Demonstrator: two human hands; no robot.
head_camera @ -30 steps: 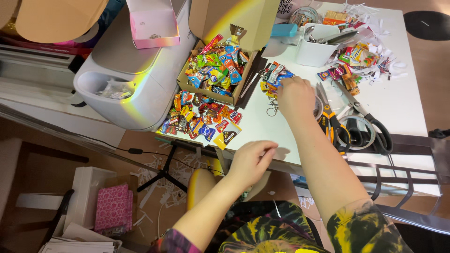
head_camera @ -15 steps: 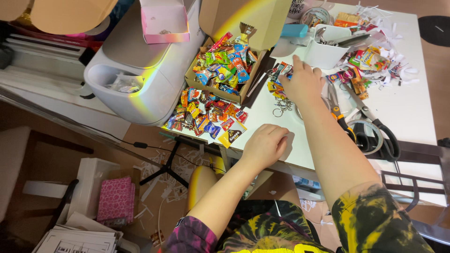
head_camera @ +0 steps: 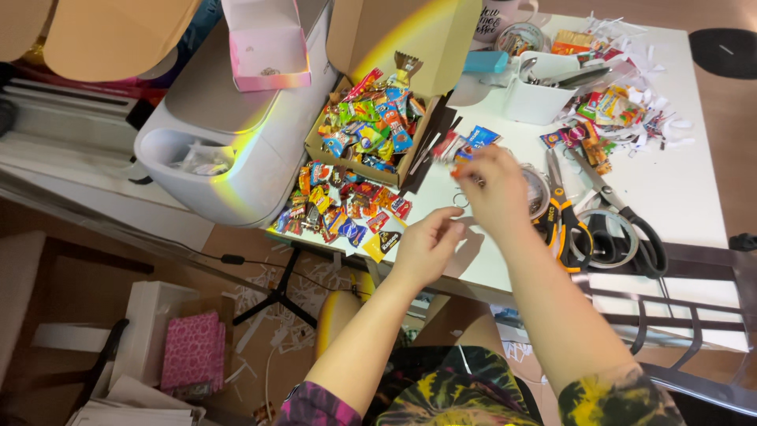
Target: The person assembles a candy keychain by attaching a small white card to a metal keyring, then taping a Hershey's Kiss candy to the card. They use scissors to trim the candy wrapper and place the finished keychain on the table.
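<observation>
Both hands [head_camera: 465,217] over white table [head_camera: 694,189] w/ candy box [head_camera: 371,134], scissors [head_camera: 623,209].

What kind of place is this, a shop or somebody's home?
Most likely a home craft table. A cutting machine sits beside a cardboard box of tiny bright packets, with scissors and paper scraps on the white table, where the right hand works.

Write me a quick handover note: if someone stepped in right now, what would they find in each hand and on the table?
Right hand: raised over the white table, fingers pinched on a small colourful packet; a small metal ring lies just beside it.
Left hand: loosely curled at the table's near edge; whether it holds anything cannot be told.
Things: cardboard box full of mini candy packets, more packets piled loose in front of it, scissors to the right, paper scraps at the far side.
Done: some packets out on the table.
Left: most packets still boxed or piled.
</observation>
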